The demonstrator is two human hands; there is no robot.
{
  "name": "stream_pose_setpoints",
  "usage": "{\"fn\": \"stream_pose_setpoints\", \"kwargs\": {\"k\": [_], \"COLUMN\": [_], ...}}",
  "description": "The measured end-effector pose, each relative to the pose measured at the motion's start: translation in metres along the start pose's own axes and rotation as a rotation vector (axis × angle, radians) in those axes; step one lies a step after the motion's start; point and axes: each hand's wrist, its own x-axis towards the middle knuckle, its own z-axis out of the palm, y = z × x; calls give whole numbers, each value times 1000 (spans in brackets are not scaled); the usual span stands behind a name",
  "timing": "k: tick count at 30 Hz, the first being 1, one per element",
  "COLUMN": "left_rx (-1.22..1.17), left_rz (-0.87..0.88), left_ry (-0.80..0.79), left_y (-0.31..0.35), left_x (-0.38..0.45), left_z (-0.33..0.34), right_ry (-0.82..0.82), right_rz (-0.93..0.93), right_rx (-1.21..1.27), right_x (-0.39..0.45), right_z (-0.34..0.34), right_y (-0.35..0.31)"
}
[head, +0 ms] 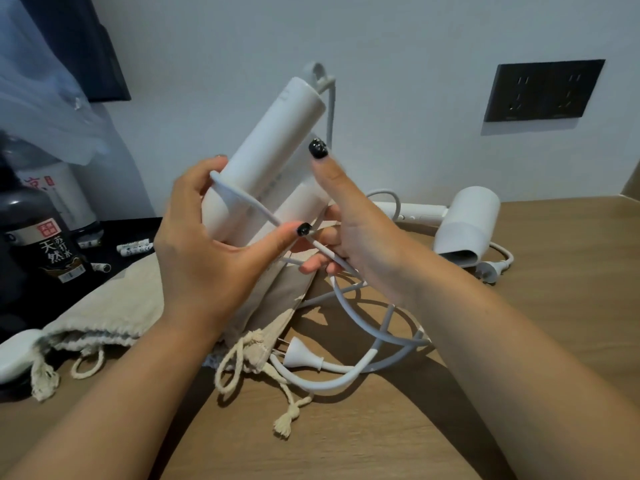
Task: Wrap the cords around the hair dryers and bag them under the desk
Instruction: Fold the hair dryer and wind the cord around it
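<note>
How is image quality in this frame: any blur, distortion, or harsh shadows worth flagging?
Head view: wide-angle bending curves the desk edge and stretches both forearms; the plastic bag at upper left is blurry; hard forearm shadows fall on the desk; the held hair dryer and plug stay readable.

I hold one hair dryer (263,161) above the desk (536,289), between my left hand (207,251) and right hand (360,223). Below lie two bags (114,306); the second dryer (464,223) lies right, the bottle (38,237) left.
</note>
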Motion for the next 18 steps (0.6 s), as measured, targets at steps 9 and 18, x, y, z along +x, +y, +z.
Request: {"fn": "stream_pose_setpoints", "kwargs": {"k": [9,18], "left_rx": [201,-279], "left_rz": [380,-236], "left_ry": [-169,-472], "left_y": [-3,-5], "left_x": [2,3], "left_z": [3,5], "right_ry": [72,211], "right_rz": [48,109], "right_rx": [377,527], "right_x": [-1,7], "right_z": [0,-5], "right_y": [1,15]}}
